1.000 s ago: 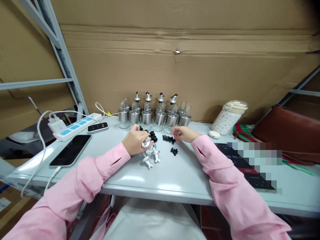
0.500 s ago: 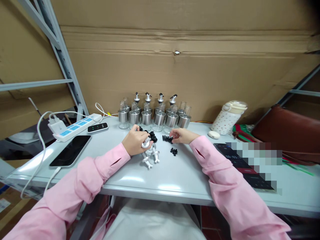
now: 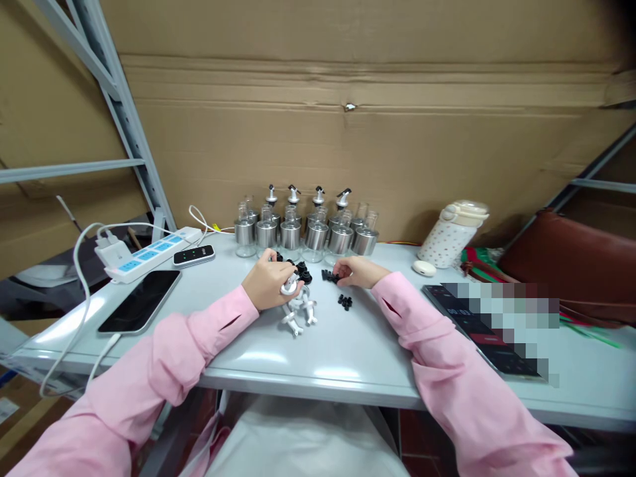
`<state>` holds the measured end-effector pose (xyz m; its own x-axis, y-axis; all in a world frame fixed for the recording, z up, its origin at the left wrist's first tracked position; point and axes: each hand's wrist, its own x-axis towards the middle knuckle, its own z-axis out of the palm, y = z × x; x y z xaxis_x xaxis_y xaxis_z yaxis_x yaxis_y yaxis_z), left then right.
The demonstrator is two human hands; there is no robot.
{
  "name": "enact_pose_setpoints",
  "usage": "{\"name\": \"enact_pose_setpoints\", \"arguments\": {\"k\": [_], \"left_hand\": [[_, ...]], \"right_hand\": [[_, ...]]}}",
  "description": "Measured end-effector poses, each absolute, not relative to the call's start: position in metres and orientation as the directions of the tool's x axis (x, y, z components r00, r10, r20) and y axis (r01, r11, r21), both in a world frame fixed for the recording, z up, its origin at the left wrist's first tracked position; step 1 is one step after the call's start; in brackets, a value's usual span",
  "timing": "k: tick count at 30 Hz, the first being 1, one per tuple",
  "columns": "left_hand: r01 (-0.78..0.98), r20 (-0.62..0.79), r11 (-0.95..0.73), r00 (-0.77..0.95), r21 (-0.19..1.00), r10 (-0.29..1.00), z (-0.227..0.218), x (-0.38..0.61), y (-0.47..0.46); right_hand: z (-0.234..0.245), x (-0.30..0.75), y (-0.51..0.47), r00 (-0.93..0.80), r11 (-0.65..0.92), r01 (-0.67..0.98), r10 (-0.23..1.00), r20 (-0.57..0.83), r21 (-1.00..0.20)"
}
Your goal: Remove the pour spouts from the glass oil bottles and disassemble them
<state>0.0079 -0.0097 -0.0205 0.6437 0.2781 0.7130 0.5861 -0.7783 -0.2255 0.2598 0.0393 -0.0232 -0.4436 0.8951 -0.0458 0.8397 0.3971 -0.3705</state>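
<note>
My left hand (image 3: 271, 281) is closed around a silver-white pourer spout (image 3: 289, 286), held just above the table. Below it lie several more silver-white spouts (image 3: 293, 321). Black stoppers (image 3: 302, 271) are heaped beside its fingertips. My right hand (image 3: 358, 271) has thumb and fingers pinched at the right end of a row of small black plastic pieces (image 3: 326, 275); its fingertips partly hide the piece they touch. A cluster of smaller black parts (image 3: 345, 303) lies just in front of that hand.
Several glass bottles with steel sleeves (image 3: 317, 235) stand at the back, some topped with pourers (image 3: 318, 195). On the left are a power strip (image 3: 154, 255), a small black-faced device (image 3: 193, 256) and a phone (image 3: 142, 301). A dotted bottle (image 3: 450, 235), round white case (image 3: 424, 268), another phone (image 3: 472, 318) and brown bag (image 3: 571, 265) lie right.
My right hand has shifted slightly left along the row of black pieces. My left hand keeps its hold on the spout, nearly still.
</note>
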Motion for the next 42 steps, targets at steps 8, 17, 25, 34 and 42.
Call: {"name": "enact_pose_setpoints", "arguments": {"k": [8, 17, 25, 34, 42], "left_hand": [[0.582, 0.713, -0.785, 0.642, -0.213, 0.283, -0.02, 0.008, -0.01], [0.587, 0.702, -0.783, 0.646, -0.205, 0.3, -0.02, 0.008, -0.011], [0.584, 0.694, -0.786, 0.652, -0.204, 0.305, -0.019, 0.009, -0.011], [0.584, 0.701, -0.785, 0.649, -0.208, 0.297, -0.021, 0.009, -0.011], [0.589, 0.694, -0.783, 0.65, -0.203, 0.309, -0.02, 0.009, -0.011]], "right_hand": [[-0.022, 0.256, 0.036, -0.435, 0.405, 0.85, 0.9, -0.017, -0.336], [-0.03, 0.241, 0.034, -0.414, 0.416, 0.874, 0.908, 0.063, -0.251], [-0.034, 0.239, 0.035, -0.425, 0.439, 0.857, 0.898, 0.111, -0.269], [-0.036, 0.239, 0.037, -0.448, 0.469, 0.843, 0.883, 0.14, -0.264], [-0.034, 0.243, 0.039, -0.429, 0.445, 0.858, 0.896, 0.119, -0.257]]}}
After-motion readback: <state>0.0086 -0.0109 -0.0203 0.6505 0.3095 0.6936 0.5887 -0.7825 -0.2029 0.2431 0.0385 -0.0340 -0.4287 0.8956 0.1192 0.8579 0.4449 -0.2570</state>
